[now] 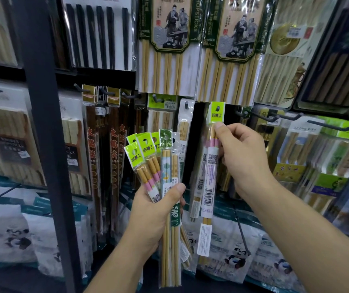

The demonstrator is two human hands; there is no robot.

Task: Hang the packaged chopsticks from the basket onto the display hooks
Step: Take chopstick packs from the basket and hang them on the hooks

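the right hand (245, 159) pinches 1 lime-headed pack (211, 166) just under its header, probably to leave the punched hole free at hook height. whether it is on a hook, i cannot tell. the left hand (154, 212) grips the spare packs (156, 159) fanned, lower down. bare hooks (268, 118) jut nearby. no basket shows.

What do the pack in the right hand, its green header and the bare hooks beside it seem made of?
Pack in the right hand: clear glossy plastic film; glare, sticks show through. Header: matte lime-green printed card, probably. Sticks inside: pale yellow, likely bamboo or wood, with pink painted bands. Hooks: thin, dark, probably coated metal; blur leaves it open.
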